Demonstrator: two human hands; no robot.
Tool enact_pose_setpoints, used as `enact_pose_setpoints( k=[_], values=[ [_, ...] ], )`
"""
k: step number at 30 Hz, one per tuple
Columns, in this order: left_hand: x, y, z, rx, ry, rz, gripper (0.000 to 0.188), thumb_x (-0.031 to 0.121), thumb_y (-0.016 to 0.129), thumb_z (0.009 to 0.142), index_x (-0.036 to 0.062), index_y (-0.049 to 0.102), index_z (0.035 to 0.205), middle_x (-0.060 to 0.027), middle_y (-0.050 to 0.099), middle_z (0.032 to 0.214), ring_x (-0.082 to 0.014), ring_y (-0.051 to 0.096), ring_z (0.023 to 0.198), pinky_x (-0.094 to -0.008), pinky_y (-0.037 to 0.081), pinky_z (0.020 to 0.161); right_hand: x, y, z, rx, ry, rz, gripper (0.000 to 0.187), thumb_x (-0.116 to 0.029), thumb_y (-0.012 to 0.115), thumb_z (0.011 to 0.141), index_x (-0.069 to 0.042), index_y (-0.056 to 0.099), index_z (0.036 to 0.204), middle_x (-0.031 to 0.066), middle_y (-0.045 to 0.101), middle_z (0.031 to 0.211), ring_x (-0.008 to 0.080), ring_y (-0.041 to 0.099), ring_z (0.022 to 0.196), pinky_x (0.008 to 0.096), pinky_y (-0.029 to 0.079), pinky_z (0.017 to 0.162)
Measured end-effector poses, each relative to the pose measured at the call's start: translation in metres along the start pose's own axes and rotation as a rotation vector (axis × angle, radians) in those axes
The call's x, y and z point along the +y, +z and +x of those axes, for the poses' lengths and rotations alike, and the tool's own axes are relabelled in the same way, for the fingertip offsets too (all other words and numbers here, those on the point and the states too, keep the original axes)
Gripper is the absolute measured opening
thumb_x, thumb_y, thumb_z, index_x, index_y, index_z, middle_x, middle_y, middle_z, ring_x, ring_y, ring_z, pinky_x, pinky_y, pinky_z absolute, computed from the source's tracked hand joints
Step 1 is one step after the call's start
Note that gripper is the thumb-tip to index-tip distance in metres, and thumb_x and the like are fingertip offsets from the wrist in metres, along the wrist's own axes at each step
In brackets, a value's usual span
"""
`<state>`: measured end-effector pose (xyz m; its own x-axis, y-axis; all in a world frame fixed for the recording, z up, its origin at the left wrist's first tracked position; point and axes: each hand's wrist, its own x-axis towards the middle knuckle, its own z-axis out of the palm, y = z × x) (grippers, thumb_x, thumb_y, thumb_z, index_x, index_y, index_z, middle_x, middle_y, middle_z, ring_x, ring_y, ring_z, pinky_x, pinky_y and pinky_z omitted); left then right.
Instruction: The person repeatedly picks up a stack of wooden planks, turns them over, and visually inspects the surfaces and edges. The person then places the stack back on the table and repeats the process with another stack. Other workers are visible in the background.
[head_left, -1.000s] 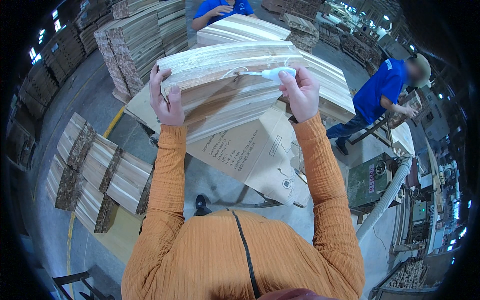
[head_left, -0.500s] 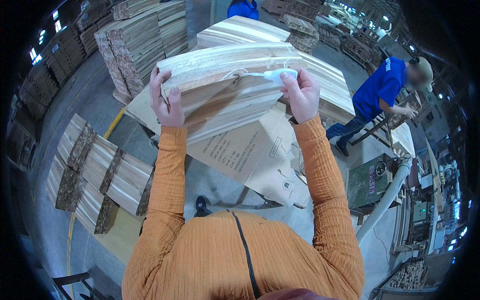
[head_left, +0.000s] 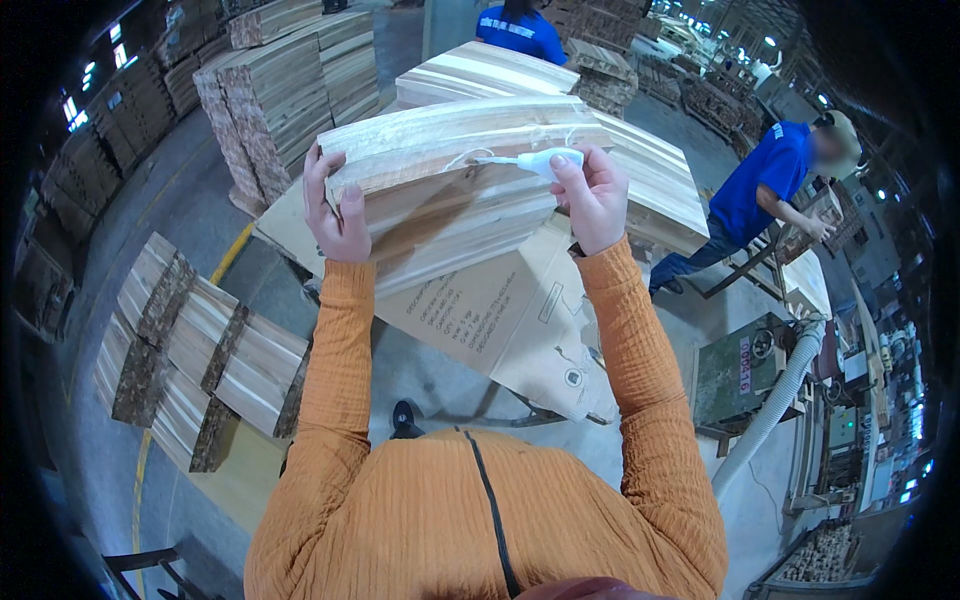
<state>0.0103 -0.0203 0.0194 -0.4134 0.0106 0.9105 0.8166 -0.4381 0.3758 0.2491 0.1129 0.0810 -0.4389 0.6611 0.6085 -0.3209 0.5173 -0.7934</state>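
Note:
A thick striped wooden board [head_left: 460, 215], tilted up on edge, spans the space between my hands. My left hand [head_left: 338, 205] is closed on its left end, thumb on the near side and fingers round the back. Between the thumb and fingers of my right hand [head_left: 597, 195] is a small white squeeze bottle [head_left: 548, 162] with a long thin nozzle. The nozzle points left, its tip at a dark spot near the board's upper edge. Thin whitish loops show on the edge beside the tip. Whether the tip touches the wood I cannot tell.
Under the board lies a flattened cardboard carton [head_left: 500, 310] on a table. More boards [head_left: 650, 175] are stacked behind it. Wooden blocks [head_left: 225, 345] sit on a low platform at left. One co-worker [head_left: 765, 190] handles wood at right; another [head_left: 525, 35] is at the back.
The bottle has come slightly left and lower in view, and the board also appears a little lower. My left hand keeps its grip. The co-worker at the back shows more fully.

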Motion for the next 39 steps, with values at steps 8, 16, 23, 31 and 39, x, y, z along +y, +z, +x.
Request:
enact_pose_setpoints(
  k=[8,16,23,31,39],
  values=[
    [0.002,0.000,0.000,-0.019,0.007,0.025,0.036,0.024,0.051,0.081,-0.0010,0.053,0.107,-0.0213,0.054,0.113,-0.0379,0.040,0.123,-0.0432,0.031,0.099,0.019,-0.026,-0.009,0.126,0.083,0.226,0.019,-0.014,0.059,0.086,0.001,0.055,0.097,0.0061,0.060,0.082,0.0097,0.057,0.066,0.0231,0.048,0.057],
    [-0.004,0.006,0.005,-0.033,-0.034,-0.009,0.033,0.018,0.046,0.086,-0.0030,0.053,0.111,-0.0166,0.051,0.121,-0.0278,0.040,0.124,-0.0369,0.024,0.105,0.122,-0.067,-0.142,0.293,0.593,0.175,0.022,-0.014,0.064,0.079,-0.002,0.058,0.096,0.0020,0.058,0.082,0.0084,0.052,0.064,0.0225,0.040,0.053],
    [-0.027,0.007,0.019,0.006,-0.145,-0.067,0.031,0.017,0.050,0.084,-0.0018,0.055,0.108,-0.0150,0.053,0.118,-0.0260,0.044,0.118,-0.0357,0.029,0.101,0.184,-0.088,-0.256,0.254,0.568,-0.567,0.019,-0.013,0.070,0.073,-0.002,0.062,0.087,0.0027,0.057,0.071,0.0129,0.053,0.066,0.0282,0.043,0.058],
    [-0.029,0.013,0.021,-0.018,-0.165,-0.032,0.033,0.021,0.048,0.086,-0.0013,0.055,0.109,-0.0115,0.054,0.114,-0.0236,0.045,0.116,-0.0352,0.029,0.101,0.196,-0.086,-0.274,0.214,0.353,-0.920,0.017,-0.013,0.069,0.073,-0.004,0.059,0.082,0.0113,0.054,0.084,0.0287,0.053,0.082,0.0380,0.044,0.073],
    [-0.035,0.008,0.022,0.009,-0.163,-0.006,0.031,0.020,0.042,0.089,-0.0006,0.054,0.109,-0.0079,0.054,0.109,-0.0163,0.048,0.098,-0.0272,0.036,0.085,0.181,-0.136,-0.276,0.371,0.243,-0.969,0.012,-0.012,0.064,0.074,-0.006,0.061,0.084,0.0127,0.054,0.086,0.0295,0.054,0.082,0.0392,0.044,0.071]
  ],
)
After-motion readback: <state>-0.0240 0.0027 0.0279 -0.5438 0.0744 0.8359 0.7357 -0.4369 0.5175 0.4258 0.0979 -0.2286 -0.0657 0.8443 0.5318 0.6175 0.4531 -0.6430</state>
